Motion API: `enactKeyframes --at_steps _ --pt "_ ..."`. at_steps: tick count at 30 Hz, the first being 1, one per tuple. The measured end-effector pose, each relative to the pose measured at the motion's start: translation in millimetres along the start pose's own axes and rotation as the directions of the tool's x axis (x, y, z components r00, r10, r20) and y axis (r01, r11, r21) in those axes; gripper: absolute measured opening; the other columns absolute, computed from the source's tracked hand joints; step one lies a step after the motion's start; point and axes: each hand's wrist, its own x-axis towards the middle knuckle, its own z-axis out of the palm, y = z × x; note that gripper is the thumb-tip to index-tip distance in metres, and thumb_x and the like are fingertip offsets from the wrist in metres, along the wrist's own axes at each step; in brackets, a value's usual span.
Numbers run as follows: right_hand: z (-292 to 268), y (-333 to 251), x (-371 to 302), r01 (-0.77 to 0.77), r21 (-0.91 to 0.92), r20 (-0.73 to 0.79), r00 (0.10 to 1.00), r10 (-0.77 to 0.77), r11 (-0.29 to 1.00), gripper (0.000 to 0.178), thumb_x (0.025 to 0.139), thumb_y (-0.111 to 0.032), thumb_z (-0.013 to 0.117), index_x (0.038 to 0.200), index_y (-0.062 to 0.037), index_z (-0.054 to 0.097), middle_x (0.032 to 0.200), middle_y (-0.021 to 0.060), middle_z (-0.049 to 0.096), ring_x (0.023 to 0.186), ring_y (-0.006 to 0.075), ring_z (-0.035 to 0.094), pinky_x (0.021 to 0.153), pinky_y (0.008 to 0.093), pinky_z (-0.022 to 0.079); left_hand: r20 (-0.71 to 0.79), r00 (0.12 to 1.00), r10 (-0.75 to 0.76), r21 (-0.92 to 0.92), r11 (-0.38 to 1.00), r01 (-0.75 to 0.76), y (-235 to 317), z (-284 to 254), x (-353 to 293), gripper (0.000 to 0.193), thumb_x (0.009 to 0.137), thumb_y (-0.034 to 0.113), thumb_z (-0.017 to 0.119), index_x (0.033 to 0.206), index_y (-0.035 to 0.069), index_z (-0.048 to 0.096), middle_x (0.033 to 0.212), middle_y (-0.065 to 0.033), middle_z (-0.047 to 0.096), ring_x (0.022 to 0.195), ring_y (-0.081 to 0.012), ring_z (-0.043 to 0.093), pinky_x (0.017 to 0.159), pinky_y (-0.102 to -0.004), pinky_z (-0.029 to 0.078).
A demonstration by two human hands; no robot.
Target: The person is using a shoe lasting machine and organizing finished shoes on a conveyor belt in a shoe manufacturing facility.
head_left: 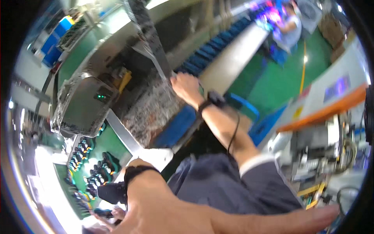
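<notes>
My right hand (187, 87) reaches forward in the middle of the view, a black strap and small device at its wrist. Its fingers are curled at the lower edge of a slanting grey metal bar (150, 41); motion blur softens the contact. Close to the camera at the lower edge, my left hand (171, 212) looms large, one finger stretched out to the right and its other fingers out of sight. Nothing shows in it. A black strap (142, 171) with a device circles its wrist. Beyond the bar lies a worn, film-covered machine surface (154, 103).
A machine housing (80, 105) with green lights stands left. Several dark shoes (107, 163) sit below it, beside a co-worker's hand (118, 212). Dark blue items line a pale conveyor (237, 58); another person (288, 31) sits at its far end. An orange-edged white cabinet (331, 93) stands right.
</notes>
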Motion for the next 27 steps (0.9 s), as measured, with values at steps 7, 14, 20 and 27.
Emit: enactKeyframes --at_steps 7,14,20,27 --pt "11 -5 -1 -0.041 -0.049 0.023 0.999 0.042 0.998 0.039 0.090 -0.030 0.051 0.073 0.0014 0.065 0.067 0.0221 0.066 0.064 0.0369 0.067 0.059 0.0461 0.054 -0.025 0.999 0.039 0.036 0.999 -0.038 11 -7 -5 0.070 0.093 0.054 0.050 0.127 -0.007 0.051 0.117 -0.0264 0.061 0.102 -0.0499 0.058 0.091 -0.0627 0.038" --pt "14 -3 -8 -0.042 -0.134 -0.050 0.998 0.035 0.990 0.047 0.093 -0.037 0.045 0.074 0.0015 0.065 0.065 0.0226 0.065 0.063 0.0399 0.067 0.058 0.0470 0.055 -0.011 0.996 0.083 0.052 0.995 -0.082 4 6 4 0.071 0.092 0.055 0.051 0.128 -0.007 0.050 0.118 -0.0260 0.061 0.103 -0.0509 0.058 0.092 -0.0642 0.037" --pt "14 -7 -2 -0.009 -0.051 0.045 0.999 0.011 0.999 0.042 0.092 -0.035 0.050 0.077 0.0015 0.065 0.070 0.0236 0.066 0.068 0.0385 0.068 0.062 0.0482 0.055 -0.043 0.991 0.123 0.108 0.987 -0.118 13 -3 -4 0.073 0.092 0.056 0.051 0.129 -0.007 0.050 0.118 -0.0256 0.061 0.105 -0.0517 0.057 0.093 -0.0655 0.036" --pt "12 -4 8 -0.036 -0.062 0.038 0.999 0.039 0.997 0.041 0.092 -0.035 0.049 0.083 0.0019 0.064 0.077 0.0263 0.066 0.073 0.0420 0.067 0.070 0.0510 0.053 0.015 0.991 0.132 0.155 0.979 -0.133 18 -6 0 0.074 0.092 0.056 0.051 0.131 -0.007 0.049 0.119 -0.0252 0.061 0.106 -0.0527 0.057 0.094 -0.0670 0.035"
